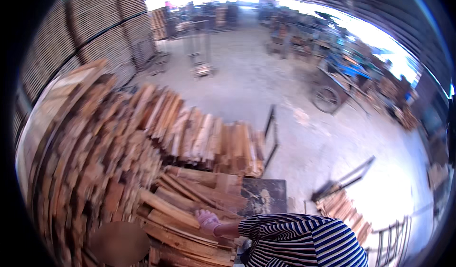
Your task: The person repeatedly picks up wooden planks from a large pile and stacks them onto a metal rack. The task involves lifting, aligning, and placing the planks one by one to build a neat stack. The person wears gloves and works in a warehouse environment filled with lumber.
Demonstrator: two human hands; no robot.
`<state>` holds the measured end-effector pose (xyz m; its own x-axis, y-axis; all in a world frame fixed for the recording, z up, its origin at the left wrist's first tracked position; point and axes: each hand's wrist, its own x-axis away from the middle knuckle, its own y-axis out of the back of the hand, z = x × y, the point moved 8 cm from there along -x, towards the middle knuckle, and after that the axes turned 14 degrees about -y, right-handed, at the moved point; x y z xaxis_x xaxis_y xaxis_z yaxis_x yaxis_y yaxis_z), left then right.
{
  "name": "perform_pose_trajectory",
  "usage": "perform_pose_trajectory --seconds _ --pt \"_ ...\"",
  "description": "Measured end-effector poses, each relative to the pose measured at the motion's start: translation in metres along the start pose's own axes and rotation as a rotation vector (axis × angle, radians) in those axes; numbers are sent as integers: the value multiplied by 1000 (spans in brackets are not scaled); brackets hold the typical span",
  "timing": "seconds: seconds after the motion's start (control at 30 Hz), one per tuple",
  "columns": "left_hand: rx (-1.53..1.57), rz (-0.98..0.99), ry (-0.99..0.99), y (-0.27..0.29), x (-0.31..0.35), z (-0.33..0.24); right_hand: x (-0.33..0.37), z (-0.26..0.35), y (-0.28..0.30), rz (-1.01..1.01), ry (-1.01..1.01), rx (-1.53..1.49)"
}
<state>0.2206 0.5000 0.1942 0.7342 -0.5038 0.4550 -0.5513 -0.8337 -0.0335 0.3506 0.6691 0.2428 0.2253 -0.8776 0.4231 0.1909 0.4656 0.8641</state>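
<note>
Shed: a wide timber yard under a curved roof, with a pale concrete floor point(266, 91) running off to a bright open end.
Big stack: on the left, a tall wall of sawn wood strips point(85, 143), packed end-on and blurred.
Second stack: behind the work spot, a lower row of pale planks point(204, 138) held by a black steel post point(271, 134).
Cart: a blue hand cart point(339, 84) stands well apart on the right, one wheel showing.
Side rack: a small metal rack with short offcuts point(339, 205) stands on the floor to the right.
Table: a dark, stained work table point(266, 195) just in front of the person, partly bare.
Loose pile: rough brown wood slats point(190, 205) lie crisscross on the table's left side, against the big stack.
Sleeve: a striped blue and white sleeve point(294, 238) comes in from the lower edge.
Hand: a pink-gloved hand point(208, 220) rests down on the loose slats, fingers curled over one; whether it truly grips cannot be told.
Other hand: not in sight.
Progress: judging from the lie of things, most wood is already stacked, and the loose pile is still unsorted.
</note>
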Motion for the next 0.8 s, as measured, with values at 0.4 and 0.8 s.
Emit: perform_pose_trajectory --seconds 0.4,0.8 --pt "-55 143 83 -55 -65 6 -2 -17 9 -24 -141 -123" --pt "-285 70 15 -47 -161 59 14 6 29 -44 -79 -112"
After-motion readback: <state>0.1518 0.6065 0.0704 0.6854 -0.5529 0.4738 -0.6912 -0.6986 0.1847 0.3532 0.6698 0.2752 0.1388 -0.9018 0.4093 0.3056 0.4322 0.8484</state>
